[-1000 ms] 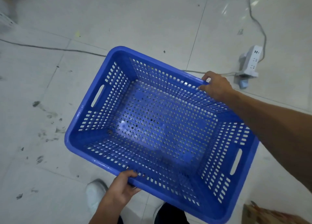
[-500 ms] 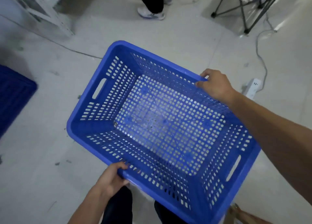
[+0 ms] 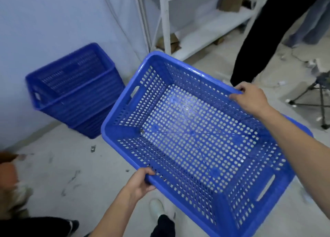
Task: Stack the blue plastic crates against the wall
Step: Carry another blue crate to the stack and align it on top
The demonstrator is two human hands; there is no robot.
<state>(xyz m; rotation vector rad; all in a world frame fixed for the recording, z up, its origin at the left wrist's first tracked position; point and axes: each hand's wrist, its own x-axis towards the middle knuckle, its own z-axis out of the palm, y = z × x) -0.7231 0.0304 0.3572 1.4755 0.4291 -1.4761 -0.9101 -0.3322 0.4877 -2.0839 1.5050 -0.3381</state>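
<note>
The carried crate (image 3: 196, 138) hangs above the floor, mouth up; the left hand (image 3: 141, 183) grasps its near long rim, the right hand (image 3: 250, 99) its far long rim; its long axis runs lower right to upper left, pointing toward the stacked crates (image 3: 75, 92) against the wall (image 3: 53, 22), nearer the left hand.

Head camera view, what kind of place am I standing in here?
Probably a storeroom or workshop back room. A nested stack of blue perforated plastic crates stands against a plain pale wall, white metal shelving holds cardboard packets, and the scuffed grey tiled floor looks utilitarian.
</note>
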